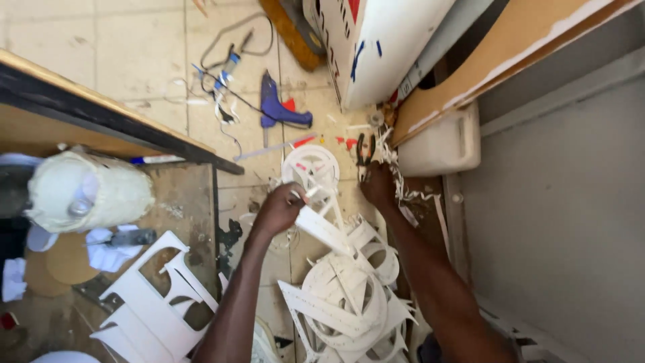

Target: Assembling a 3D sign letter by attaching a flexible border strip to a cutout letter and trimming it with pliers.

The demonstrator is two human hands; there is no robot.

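Note:
I look down at a tiled floor covered with white cut-out letter shapes (342, 296) in a heap. My left hand (281, 208) grips a long white strip piece (322, 228) that slants down to the right over the heap. My right hand (377, 187) reaches farther out to the floor beside thin white shavings (396, 178), just below a pair of pliers (365, 149); its fingers are curled, and what it holds is hidden. A round white cut-out (310, 165) lies just beyond my left hand.
A blue glue gun (277, 107) with its cord lies on the tiles farther out. A dark-edged table (195, 195) at left carries a white wrapped roll (91, 191) and white letter pieces (151, 302). A white sign board (376, 47), a brown board (510, 47) and a white canister (440, 144) stand at right.

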